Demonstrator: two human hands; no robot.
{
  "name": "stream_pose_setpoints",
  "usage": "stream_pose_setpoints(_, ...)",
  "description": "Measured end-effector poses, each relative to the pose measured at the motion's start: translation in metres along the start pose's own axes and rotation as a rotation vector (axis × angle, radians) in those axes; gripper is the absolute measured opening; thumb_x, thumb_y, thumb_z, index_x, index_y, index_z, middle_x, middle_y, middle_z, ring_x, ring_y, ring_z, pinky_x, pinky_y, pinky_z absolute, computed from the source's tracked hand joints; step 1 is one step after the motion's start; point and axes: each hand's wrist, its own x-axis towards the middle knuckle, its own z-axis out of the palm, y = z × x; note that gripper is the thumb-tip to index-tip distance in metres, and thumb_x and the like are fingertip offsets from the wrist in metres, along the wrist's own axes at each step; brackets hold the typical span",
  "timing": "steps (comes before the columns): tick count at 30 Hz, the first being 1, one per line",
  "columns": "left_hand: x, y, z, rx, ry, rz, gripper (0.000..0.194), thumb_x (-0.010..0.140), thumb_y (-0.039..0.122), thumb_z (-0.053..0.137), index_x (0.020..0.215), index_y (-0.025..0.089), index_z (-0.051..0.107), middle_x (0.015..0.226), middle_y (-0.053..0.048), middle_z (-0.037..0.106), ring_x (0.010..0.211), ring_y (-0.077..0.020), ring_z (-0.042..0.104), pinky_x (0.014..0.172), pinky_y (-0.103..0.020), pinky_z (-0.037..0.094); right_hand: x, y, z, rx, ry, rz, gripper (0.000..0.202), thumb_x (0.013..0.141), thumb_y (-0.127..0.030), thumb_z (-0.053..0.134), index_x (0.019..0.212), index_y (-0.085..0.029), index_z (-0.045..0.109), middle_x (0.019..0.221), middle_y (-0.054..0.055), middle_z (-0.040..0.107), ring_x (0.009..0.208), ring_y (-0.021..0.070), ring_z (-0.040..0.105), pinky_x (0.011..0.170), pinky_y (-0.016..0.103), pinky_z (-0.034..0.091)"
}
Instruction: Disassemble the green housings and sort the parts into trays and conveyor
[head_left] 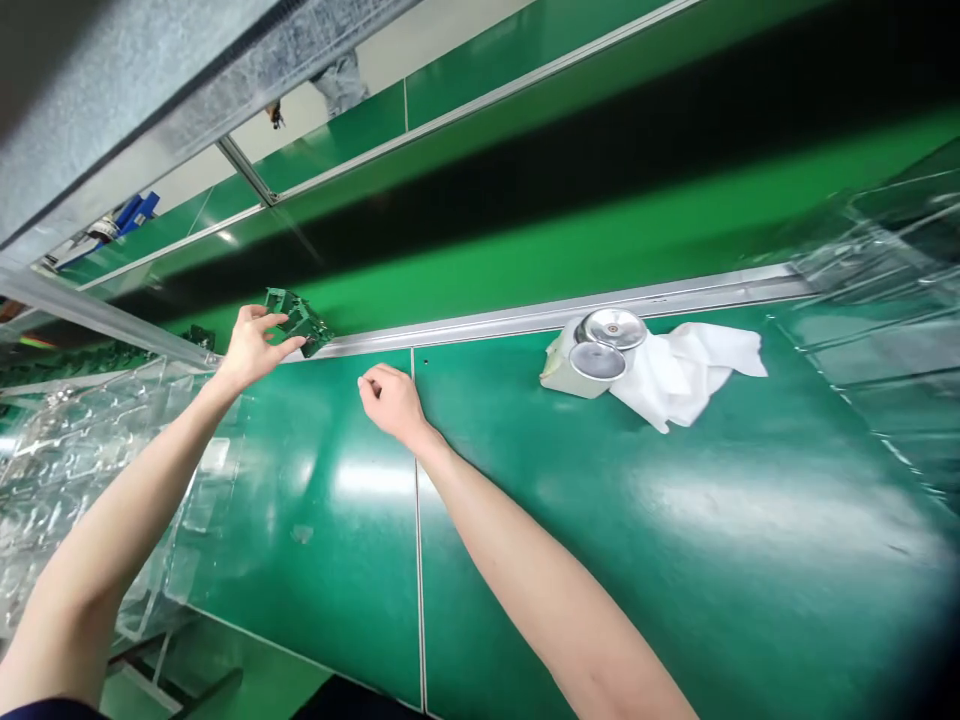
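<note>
Between the thumb and fingers of my left hand (pixel 255 348) is a green circuit board (pixel 296 318) with parts standing up on it. The board is held up near the metal rail at the bench's far edge. My right hand (pixel 391 400) is over the green bench top (pixel 495 440), to the right of the board and apart from it. Its fingers are curled in, and whether something small is inside them is hidden.
A metal pump dispenser (pixel 600 345) stands at the back right beside a crumpled white cloth (pixel 686 370). Clear plastic trays (pixel 97 470) lie at the left, and more clear trays (pixel 892 300) at the right. A metal rail (pixel 487 322) runs along the far edge.
</note>
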Motion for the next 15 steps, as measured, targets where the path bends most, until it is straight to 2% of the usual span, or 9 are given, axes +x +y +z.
stream_pose_setpoints(2, -0.047, 0.015, 0.002, -0.072, 0.027, 0.161, 0.051, 0.061, 0.044, 0.082, 0.102, 0.016, 0.070, 0.119, -0.010, 0.051, 0.096, -0.0224, 0.063, 0.091, -0.042, 0.055, -0.002, -0.001, -0.004, 0.071, 0.059, 0.039, 0.017, 0.092, -0.025, 0.053, 0.079, -0.016, 0.060, 0.080, 0.001, 0.066, 0.077, 0.0131, 0.064, 0.076, 0.030, 0.053)
stream_pose_setpoints(5, -0.127, 0.037, 0.019, -0.155, 0.096, 0.399, 0.039, 0.069, 0.042, 0.077, 0.098, 0.017, 0.070, 0.114, -0.011, 0.052, 0.104, -0.0267, 0.059, 0.090, -0.046, 0.055, -0.021, -0.001, -0.022, 0.171, 0.189, 0.128, 0.016, 0.090, -0.023, 0.045, 0.094, -0.018, 0.060, 0.088, 0.005, 0.068, 0.080, 0.0150, 0.067, 0.075, 0.030, 0.055)
stream_pose_setpoints(8, -0.195, 0.061, 0.044, -0.104, 0.040, 0.436, 0.032, 0.075, 0.035, 0.073, 0.101, 0.018, 0.067, 0.126, -0.015, 0.047, 0.112, -0.0297, 0.056, 0.089, -0.046, 0.055, -0.070, -0.003, -0.052, 0.206, 0.285, 0.216, 0.024, 0.087, -0.026, 0.049, 0.108, -0.018, 0.057, 0.100, 0.008, 0.069, 0.087, 0.0179, 0.069, 0.078, 0.035, 0.057)
stream_pose_setpoints(10, -0.226, 0.079, 0.058, -0.026, -0.010, 0.407, 0.033, 0.079, 0.034, 0.070, 0.107, 0.017, 0.065, 0.130, -0.017, 0.044, 0.115, -0.0323, 0.055, 0.088, -0.046, 0.056, -0.115, -0.009, -0.074, 0.171, 0.312, 0.253, 0.030, 0.086, -0.023, 0.049, 0.115, -0.020, 0.055, 0.109, 0.010, 0.068, 0.096, 0.0200, 0.068, 0.086, 0.040, 0.056)
stream_pose_setpoints(12, -0.246, 0.098, 0.064, 0.050, -0.054, 0.363, 0.036, 0.083, 0.034, 0.065, 0.114, 0.016, 0.062, 0.133, -0.020, 0.043, 0.117, -0.0347, 0.054, 0.087, -0.048, 0.056, -0.161, -0.022, -0.090, 0.058, 0.312, 0.257, 0.041, 0.085, -0.018, 0.047, 0.125, -0.021, 0.052, 0.122, 0.011, 0.063, 0.109, 0.0223, 0.064, 0.095, 0.044, 0.053)
stream_pose_setpoints(15, -0.265, 0.122, 0.060, 0.123, -0.135, 0.328, 0.042, 0.087, 0.038, 0.058, 0.123, 0.016, 0.056, 0.138, -0.024, 0.041, 0.118, -0.0383, 0.054, 0.085, -0.052, 0.056, -0.215, -0.047, -0.097, -0.193, 0.253, 0.230, 0.059, 0.086, -0.018, 0.049, 0.143, -0.022, 0.037, 0.140, 0.014, 0.051, 0.128, 0.0280, 0.052, 0.103, 0.050, 0.049)
